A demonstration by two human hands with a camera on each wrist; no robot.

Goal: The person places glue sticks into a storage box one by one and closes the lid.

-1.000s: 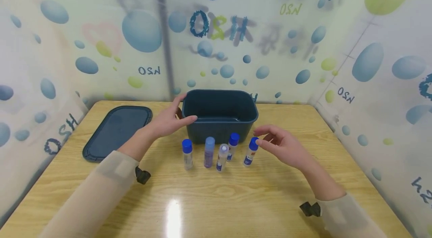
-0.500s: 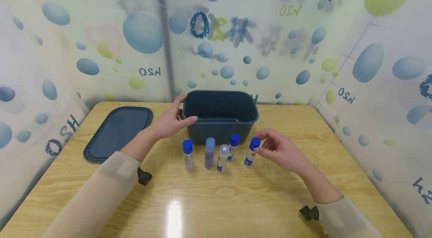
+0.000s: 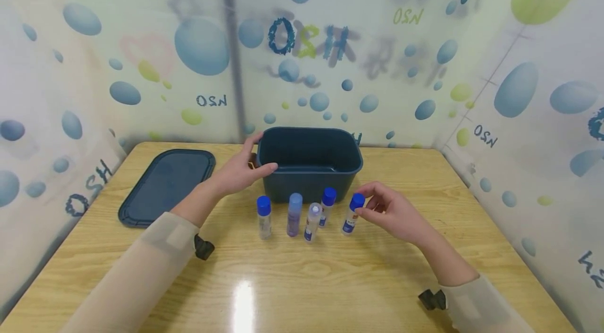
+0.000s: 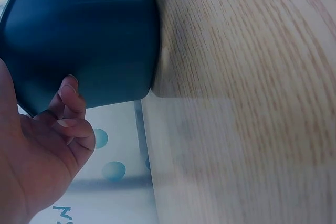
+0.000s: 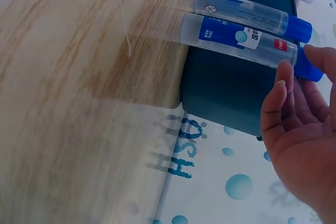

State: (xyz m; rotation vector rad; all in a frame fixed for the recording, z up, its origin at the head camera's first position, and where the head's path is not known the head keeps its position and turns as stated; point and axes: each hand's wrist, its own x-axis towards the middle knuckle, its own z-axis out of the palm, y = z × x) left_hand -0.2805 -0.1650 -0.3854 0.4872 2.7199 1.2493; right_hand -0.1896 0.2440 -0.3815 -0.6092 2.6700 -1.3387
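A dark teal plastic bin (image 3: 309, 185) stands open-topped at the back of the table. My left hand (image 3: 236, 171) grips its left end, thumb over the front rim and forefinger at the back corner. In the left wrist view, other fingers (image 4: 76, 98) curl beside the bin's end wall. My right hand (image 3: 394, 215) pinches the blue cap of the rightmost glue bottle (image 3: 349, 225), which stands upright. The right wrist view shows the thumb on one side of that cap and fingertips on the other, with the bottle's clear body and blue label (image 5: 226, 32) uncovered.
Several more glue bottles stand before the bin: a clear blue-capped one (image 3: 265, 225), a purplish one (image 3: 294, 217), a pale-topped one (image 3: 311, 227) and another blue-capped one (image 3: 329, 196). A dark lid (image 3: 165, 186) lies at the left. Printed curtains (image 3: 401, 76) enclose the table.
My right hand has lowered slightly and closed its thumb and fingers on the rightmost glue bottle's cap. The left hand keeps its place at the bin.
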